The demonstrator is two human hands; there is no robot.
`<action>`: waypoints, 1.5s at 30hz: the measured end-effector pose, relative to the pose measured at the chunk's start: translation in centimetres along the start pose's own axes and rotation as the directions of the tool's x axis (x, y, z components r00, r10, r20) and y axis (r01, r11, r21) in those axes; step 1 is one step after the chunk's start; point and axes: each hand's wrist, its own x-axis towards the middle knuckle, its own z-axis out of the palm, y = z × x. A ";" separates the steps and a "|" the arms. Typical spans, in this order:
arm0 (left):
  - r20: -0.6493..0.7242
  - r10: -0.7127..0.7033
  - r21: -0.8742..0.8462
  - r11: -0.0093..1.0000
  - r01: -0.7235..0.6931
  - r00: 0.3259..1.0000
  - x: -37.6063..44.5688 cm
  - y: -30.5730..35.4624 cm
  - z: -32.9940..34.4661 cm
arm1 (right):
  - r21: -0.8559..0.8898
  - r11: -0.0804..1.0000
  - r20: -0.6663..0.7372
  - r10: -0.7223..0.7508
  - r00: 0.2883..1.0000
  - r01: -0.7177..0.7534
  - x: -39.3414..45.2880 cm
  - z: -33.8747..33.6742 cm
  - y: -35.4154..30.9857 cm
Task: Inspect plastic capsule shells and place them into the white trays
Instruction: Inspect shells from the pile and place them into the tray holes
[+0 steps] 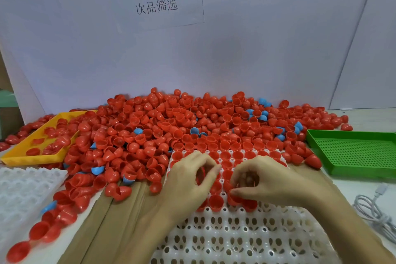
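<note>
A big heap of red capsule shells (171,122), with a few blue ones mixed in, covers the back of the table. In front of me lies a white tray (225,233) with round sockets; its far rows hold red shells, its near rows are bare. My left hand (188,180) hovers over the filled rows with fingers curled round a red shell (201,174). My right hand (259,180) pinches another red shell (234,196) at the edge of the filled rows.
A yellow tray (27,157) holding some red shells sits at the left. A green perforated tray (353,152) stands at the right. Another white tray (23,190) lies at the near left. A grey cable (377,214) coils at the near right. Brown cardboard underlies the tray.
</note>
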 end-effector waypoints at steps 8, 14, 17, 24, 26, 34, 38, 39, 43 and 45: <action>0.264 0.104 -0.052 0.994 -0.094 0.959 -0.2 -0.2 0.2 | 0.037 0.998 -0.004 -0.045 0.999 0.045 0.1 0.0 0.2; 0.282 0.123 -0.016 0.992 -0.123 0.952 -0.3 -0.8 0.2 | 0.160 0.985 -0.020 -0.054 0.998 0.057 0.1 -0.6 0.4; 0.280 0.120 -0.016 0.993 -0.120 0.953 -0.4 -0.8 0.2 | 0.172 0.983 -0.080 -0.057 0.995 0.070 0.2 -0.6 0.4; 0.123 0.004 -0.053 0.999 0.003 0.992 0.4 -0.7 -0.7 | 0.242 0.967 -0.181 -0.035 0.983 0.079 0.2 -0.7 0.4; 0.045 -0.099 -0.037 0.994 0.100 0.994 1.3 -1.5 -1.4 | 0.285 0.956 -0.211 -0.010 0.977 0.071 0.1 -0.9 0.5; -0.077 -0.187 0.317 0.927 0.202 0.979 7.4 -6.1 -2.1 | 0.343 0.933 -0.394 0.036 0.918 0.111 0.2 -1.3 1.0; 0.123 -0.194 0.663 0.746 0.065 0.973 10.6 -8.0 -2.7 | 0.333 0.938 -0.416 0.052 0.908 0.099 0.3 -1.2 1.3; 0.177 -0.224 0.716 0.697 0.031 0.958 11.2 -8.3 -2.8 | 0.330 0.939 -0.416 0.055 0.908 0.095 0.4 -1.2 1.4; 0.220 -0.277 0.697 0.715 0.047 0.935 12.6 -9.2 -2.8 | 0.310 0.947 -0.415 0.057 0.908 0.082 0.5 -1.1 1.6; 0.181 -0.240 0.668 0.741 0.060 0.954 12.7 -9.5 -2.8 | 0.303 0.949 -0.414 0.054 0.909 0.082 0.6 -1.0 1.6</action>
